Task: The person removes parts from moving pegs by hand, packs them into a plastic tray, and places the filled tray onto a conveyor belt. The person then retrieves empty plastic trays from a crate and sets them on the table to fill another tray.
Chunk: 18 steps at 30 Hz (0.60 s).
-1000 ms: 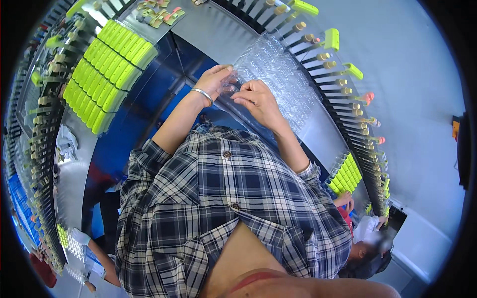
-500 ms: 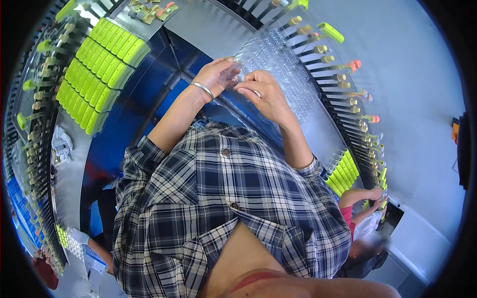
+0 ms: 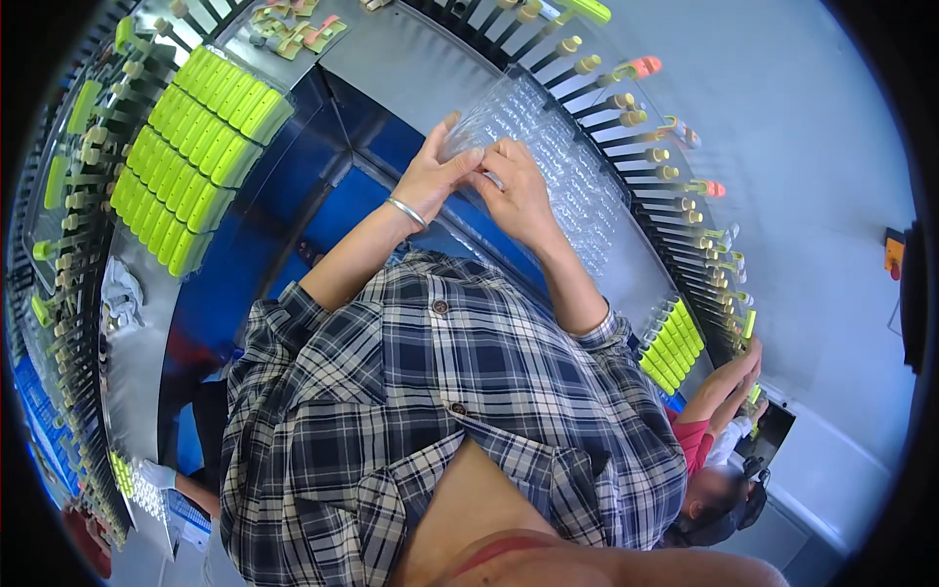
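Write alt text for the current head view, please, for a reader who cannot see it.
The left hand and right hand of someone in a plaid shirt meet at the edge of clear, dimpled plastic; any grip is unclear. Rows of lime-green pieces lie at left, and racks of dark rods with pale tips curve along both sides.

Clear plastic [image 3: 562,171], lime-green blocks [image 3: 202,140]

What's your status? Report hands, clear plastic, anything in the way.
Left hand and right hand together at the near edge of the clear bumpy plastic; grip unclear. Plastic over metal bench. Yellow-tipped black pegs line its right side.
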Motion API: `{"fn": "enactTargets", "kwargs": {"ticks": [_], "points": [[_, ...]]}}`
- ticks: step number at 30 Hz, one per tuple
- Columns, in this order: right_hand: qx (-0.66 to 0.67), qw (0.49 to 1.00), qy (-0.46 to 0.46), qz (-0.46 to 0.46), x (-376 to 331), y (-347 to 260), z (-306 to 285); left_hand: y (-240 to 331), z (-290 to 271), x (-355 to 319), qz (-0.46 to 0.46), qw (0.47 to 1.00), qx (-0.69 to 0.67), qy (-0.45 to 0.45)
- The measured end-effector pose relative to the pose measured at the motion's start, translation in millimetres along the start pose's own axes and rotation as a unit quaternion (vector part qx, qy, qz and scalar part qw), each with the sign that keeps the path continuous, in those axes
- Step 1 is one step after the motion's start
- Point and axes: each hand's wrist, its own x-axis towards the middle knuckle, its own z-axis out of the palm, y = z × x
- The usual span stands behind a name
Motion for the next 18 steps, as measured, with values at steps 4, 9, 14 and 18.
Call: {"fn": "enactTargets", "kwargs": {"ticks": [4,9,14,18], "points": [[0.091,0.994,0.034,0.055,-1,12,-14,-18,-22,9,0.0,0.997,0.071,-0.002],[0.088,0.989,0.114,-0.02,-1,-28,-114,-65,-87,24,-0.011,0.992,0.041,0.115],[0.046,0.953,0.191,-0.229,-39,-116,-201,-95,-97,29,0.054,0.982,0.03,0.178],[0.035,0.952,0.241,-0.184,-39,-157,-194,-96,-83,27,-0.013,0.977,0.131,0.166]]}}
